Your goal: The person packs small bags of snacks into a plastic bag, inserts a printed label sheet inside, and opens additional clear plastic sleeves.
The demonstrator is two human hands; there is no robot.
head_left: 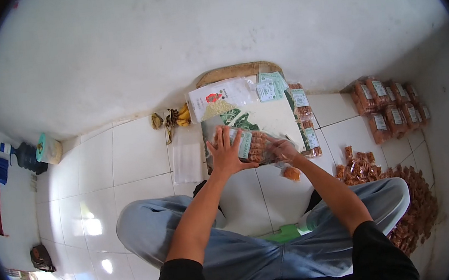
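Observation:
I sit cross-legged on a white tiled floor. My left hand (225, 151) lies flat, fingers spread, on a clear packet of brown snacks with a green label (252, 145). My right hand (283, 149) grips the same packet at its right end. The packet rests on a large white bag printed with green leaves (255, 117). A small loose packet of snacks (291, 173) lies on the floor just below my right hand.
Finished labelled packets are stacked at the right (390, 106). Small snack packets lie heaped along the right wall (411, 202). Bananas (178, 116), a white printed bag (220, 98), green labels (271, 87) and a water jug (26, 156) lie nearby.

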